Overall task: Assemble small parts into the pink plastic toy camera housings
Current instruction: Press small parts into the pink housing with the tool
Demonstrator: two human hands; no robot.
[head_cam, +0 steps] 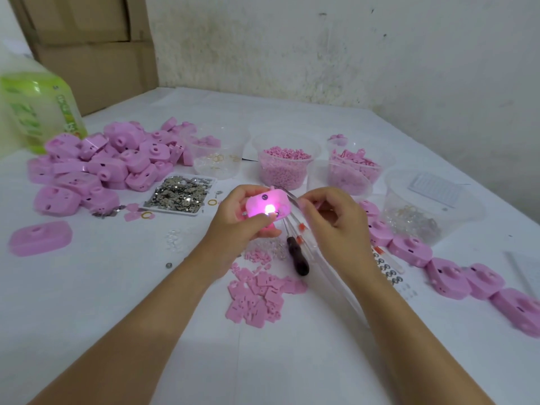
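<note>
Pink toy camera housing (264,207) sits in our left hand (233,226), fingers curled round its edges above the table (117,287), a light (268,210) glowing at its front. Our right hand (333,220) pinches metal tweezers (287,194), tips at the housing's upper corner. We judge the shell light, rigid and smooth, best gripped by its sides, clear of the opening.

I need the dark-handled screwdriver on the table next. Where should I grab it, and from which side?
Take the screwdriver by its thick dark handle, coming down from above with fingers across its width. It lies flat with the handle end toward the person, while the thin shaft points away toward the held housing.
</note>
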